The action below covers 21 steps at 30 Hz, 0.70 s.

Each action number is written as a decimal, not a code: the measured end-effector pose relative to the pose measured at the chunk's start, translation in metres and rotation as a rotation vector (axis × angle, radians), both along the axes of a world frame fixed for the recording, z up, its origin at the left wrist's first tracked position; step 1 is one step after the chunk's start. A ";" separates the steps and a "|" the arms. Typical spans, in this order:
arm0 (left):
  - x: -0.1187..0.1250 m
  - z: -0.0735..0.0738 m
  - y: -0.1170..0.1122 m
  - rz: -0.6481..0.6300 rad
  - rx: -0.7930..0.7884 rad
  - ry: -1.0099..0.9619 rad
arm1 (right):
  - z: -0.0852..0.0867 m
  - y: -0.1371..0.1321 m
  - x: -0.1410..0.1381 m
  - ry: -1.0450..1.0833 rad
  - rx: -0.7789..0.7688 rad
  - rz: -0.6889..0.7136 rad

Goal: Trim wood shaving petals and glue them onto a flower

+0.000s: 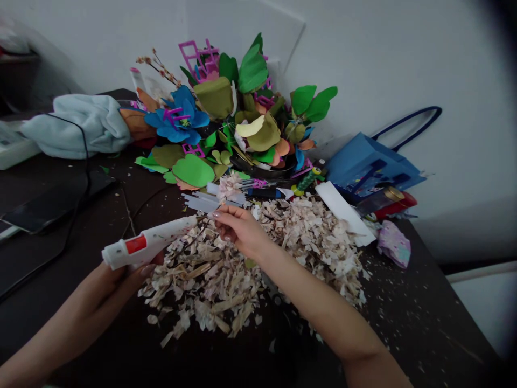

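Observation:
My left hand (115,277) grips a white hot glue gun (147,245) with a red mark, its nozzle pointing right toward my other hand. My right hand (238,226) is pinched on a small pale shaving flower (230,186) on a thin stem, held just above a wide heap of pale wood shavings (307,237) on the dark table (424,323). The gun's tip sits close to the pinched fingers.
A pile of foam craft flowers and green leaves (226,118) stands behind the shavings. A blue bag (367,161), a white strip (343,210), and a red-and-gold tube (388,202) lie at the right. A pale blue cloth (76,126) and black cable (81,178) lie at the left.

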<state>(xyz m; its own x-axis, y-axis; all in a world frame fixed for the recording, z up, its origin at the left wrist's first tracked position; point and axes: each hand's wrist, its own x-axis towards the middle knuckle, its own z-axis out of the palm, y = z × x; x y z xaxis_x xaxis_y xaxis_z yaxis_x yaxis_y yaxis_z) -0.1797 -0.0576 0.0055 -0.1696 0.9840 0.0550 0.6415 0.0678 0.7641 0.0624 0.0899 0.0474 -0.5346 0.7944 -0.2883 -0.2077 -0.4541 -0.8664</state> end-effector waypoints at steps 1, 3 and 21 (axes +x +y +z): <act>-0.001 0.000 0.000 -0.029 -0.003 -0.027 | 0.000 0.000 0.000 0.003 0.000 0.006; -0.003 0.000 0.000 -0.058 -0.020 -0.074 | -0.001 0.000 0.001 0.007 -0.001 0.011; -0.005 0.000 -0.001 -0.106 0.010 -0.009 | 0.000 -0.002 0.003 0.033 -0.018 0.006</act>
<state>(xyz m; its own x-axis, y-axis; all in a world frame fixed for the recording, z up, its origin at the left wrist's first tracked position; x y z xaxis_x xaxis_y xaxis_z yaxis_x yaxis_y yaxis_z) -0.1845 -0.0583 0.0056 -0.0648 0.9958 0.0643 0.6374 -0.0083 0.7705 0.0659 0.0880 0.0470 -0.5489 0.7859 -0.2847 -0.2332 -0.4710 -0.8507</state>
